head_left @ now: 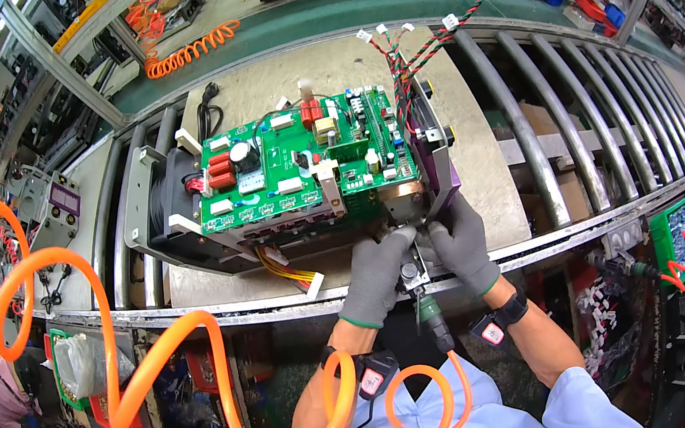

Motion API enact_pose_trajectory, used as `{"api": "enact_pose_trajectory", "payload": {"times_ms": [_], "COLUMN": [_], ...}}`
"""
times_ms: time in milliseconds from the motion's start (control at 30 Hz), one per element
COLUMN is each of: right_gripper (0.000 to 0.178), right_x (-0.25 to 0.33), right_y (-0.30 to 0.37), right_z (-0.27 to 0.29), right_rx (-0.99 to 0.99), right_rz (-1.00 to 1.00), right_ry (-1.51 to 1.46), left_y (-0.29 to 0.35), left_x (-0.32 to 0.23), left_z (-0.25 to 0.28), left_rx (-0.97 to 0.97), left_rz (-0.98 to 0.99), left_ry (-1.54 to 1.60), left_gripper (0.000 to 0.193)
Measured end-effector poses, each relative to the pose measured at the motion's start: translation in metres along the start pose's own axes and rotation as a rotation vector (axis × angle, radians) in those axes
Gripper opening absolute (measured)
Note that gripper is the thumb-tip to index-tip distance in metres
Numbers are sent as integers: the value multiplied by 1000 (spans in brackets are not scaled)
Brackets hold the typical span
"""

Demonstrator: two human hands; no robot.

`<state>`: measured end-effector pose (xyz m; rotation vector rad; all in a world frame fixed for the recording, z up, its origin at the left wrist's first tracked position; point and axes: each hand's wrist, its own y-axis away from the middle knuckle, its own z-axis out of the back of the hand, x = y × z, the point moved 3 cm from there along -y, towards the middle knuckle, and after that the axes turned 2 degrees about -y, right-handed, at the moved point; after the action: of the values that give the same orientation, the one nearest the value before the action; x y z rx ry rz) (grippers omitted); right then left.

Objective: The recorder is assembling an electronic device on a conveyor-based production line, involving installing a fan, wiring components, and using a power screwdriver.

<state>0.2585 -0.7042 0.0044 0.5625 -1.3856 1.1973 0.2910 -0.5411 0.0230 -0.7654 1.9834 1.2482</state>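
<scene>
Pale board (485, 182) on rollers (553, 122), circuit-board unit (275, 175) atop

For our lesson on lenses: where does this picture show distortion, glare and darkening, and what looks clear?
In the head view, the front rail bows downward, fisheye-style; in the same view, bright glare streaks the metal rollers, the corners fall to black, and the green circuit board is clear enough to tell its separate parts.

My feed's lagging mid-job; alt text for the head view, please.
The gray-gloved left hand and right hand meet at a metal tool on an orange coiled hose, by the near right corner of a unit topped with a green circuit board. The unit sits on a pale board above conveyor rollers.
</scene>
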Motion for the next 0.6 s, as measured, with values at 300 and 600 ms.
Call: {"api": "enact_pose_trajectory", "payload": {"times_ms": [300,600], "right_gripper": [40,33], "right_x": [-6,-7], "right_y": [1,1], "right_z": [-2,-4], "right_rx": [7,-15], "right_rz": [12,17], "right_ry": [36,55], "left_y": [5,-7], "left_x": [-20,-15], "left_z": [16,19], "left_rx": [106,139], "left_rz": [98,65], "left_ry": [33,47], "left_gripper": [29,27]}}
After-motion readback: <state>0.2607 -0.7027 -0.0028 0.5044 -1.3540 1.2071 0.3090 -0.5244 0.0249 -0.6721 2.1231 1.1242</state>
